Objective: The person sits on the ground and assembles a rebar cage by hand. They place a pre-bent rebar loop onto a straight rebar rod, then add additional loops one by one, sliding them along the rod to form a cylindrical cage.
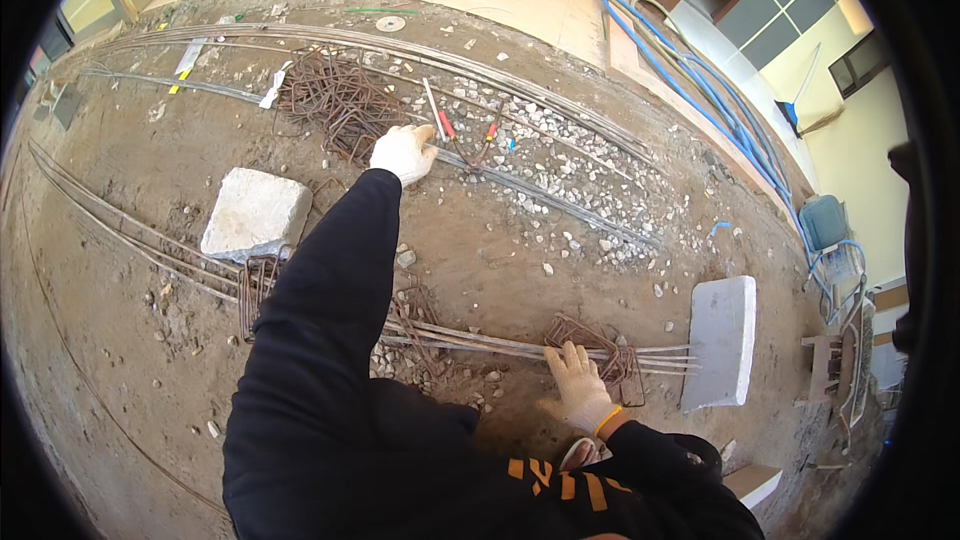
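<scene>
My left hand [403,153], in a pale work glove, reaches out to the near edge of a tangled pile of rusty square rebar stirrups [335,100]. Its fingers are curled at the end of a bundle of thin grey wires [560,202]; what is between them is hidden. Just beyond it lie red-handled pincers [492,132] and a white stick [434,108]. My right hand [582,390], gloved too, has its fingers spread beside a cluster of stirrups [622,365] around several long steel bars [500,342]. Nothing shows in its grasp.
A white concrete block [258,212] rests on the dirt at left, a grey-white slab [722,340] at right by the bar ends. White gravel [590,160] is scattered ahead, past which long bars [480,70] run. Blue hoses [715,100] line the tiled edge near a blue-grey chair [825,225].
</scene>
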{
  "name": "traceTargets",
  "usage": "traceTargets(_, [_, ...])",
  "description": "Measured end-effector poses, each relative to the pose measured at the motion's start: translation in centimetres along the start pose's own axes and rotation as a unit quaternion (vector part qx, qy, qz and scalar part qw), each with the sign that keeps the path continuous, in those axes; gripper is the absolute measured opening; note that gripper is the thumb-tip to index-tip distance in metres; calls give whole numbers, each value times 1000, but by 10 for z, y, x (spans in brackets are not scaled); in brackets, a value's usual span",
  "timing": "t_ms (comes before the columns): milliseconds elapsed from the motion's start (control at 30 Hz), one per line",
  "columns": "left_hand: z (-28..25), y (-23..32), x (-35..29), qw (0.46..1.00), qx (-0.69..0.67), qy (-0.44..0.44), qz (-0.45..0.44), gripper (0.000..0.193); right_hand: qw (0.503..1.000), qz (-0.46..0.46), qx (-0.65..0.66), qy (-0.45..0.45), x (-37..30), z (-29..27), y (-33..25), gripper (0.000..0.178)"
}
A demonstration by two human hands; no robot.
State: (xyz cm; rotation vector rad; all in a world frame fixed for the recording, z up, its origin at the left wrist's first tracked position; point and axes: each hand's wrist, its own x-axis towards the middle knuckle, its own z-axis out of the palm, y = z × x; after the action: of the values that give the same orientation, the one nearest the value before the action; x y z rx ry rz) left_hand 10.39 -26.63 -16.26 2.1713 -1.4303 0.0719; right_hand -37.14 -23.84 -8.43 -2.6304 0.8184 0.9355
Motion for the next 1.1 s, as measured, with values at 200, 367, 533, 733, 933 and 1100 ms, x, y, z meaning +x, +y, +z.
traceTargets(200, [81,-1,83,999,24,5,-31,38,995,102,13,-11,59,30,-52,111])
traceTargets(367, [116,8,116,966,138,-125,-181,55,991,107,30,-74,68,19,-52,115])
traceTargets(533, [134,17,119,953,201,-106,-201,64,985,106,36,-129,72,11,-48,116])
traceTargets(733, [144,32,127,931,243,-152,-226,65,984,114,41,-128,71,6,-50,115])
traceTargets(933, [128,6,135,959,80,-139,-232,73,990,89,56,-93,62,7,-43,116])
traceTargets(1100, [78,-20,111,973,31,-202,-106,80,991,97,44,-76,60,11,-44,113])
